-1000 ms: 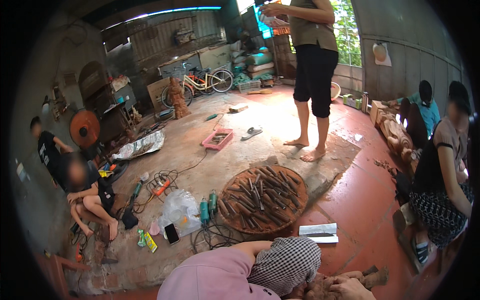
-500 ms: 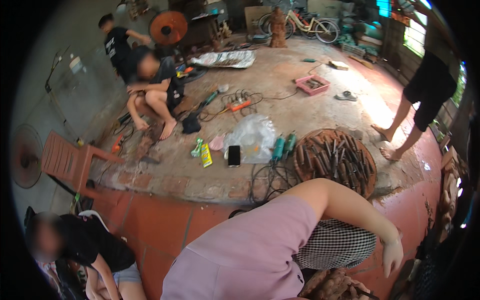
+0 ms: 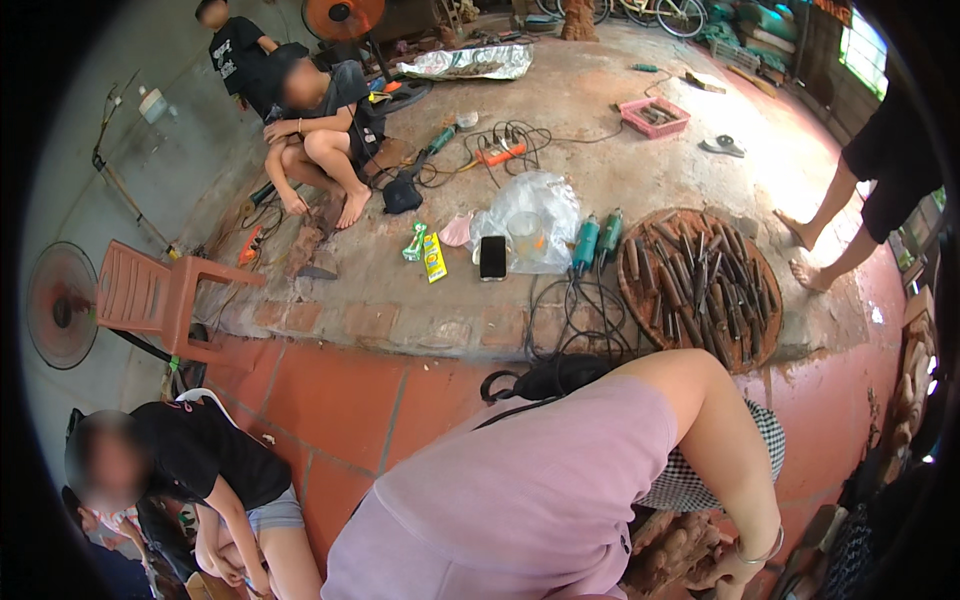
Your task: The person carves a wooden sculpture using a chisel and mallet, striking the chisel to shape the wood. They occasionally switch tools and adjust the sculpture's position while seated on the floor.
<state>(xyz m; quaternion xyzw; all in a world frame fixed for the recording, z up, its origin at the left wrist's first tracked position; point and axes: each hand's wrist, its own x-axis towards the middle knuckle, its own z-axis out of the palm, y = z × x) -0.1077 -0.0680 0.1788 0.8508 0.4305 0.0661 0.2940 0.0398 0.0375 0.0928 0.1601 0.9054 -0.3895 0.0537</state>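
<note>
My left arm, in a pink sleeve, reaches over my checkered-clothed knee (image 3: 768, 440) and bends down at the elbow. A bracelet circles the wrist. My left hand (image 3: 738, 570) is at the lower edge, its fingers closed against the side of a carved reddish-brown wood piece (image 3: 675, 548). The fingertips are partly hidden. Part of the carving is cut off by the lower edge and covered by my sleeve. My right hand is out of view.
On the raised floor ahead sit a round basket of carving tools (image 3: 700, 290), two green power tools (image 3: 597, 240) with black cables, a phone (image 3: 493, 258) and a plastic bag (image 3: 535, 215). Other people sit at left; someone stands at right (image 3: 880, 190). A plastic chair (image 3: 180, 290) is left.
My left hand has dropped from hanging free at the right onto the carved wood piece. The view has tilted down, so the floor things sit higher in it.
</note>
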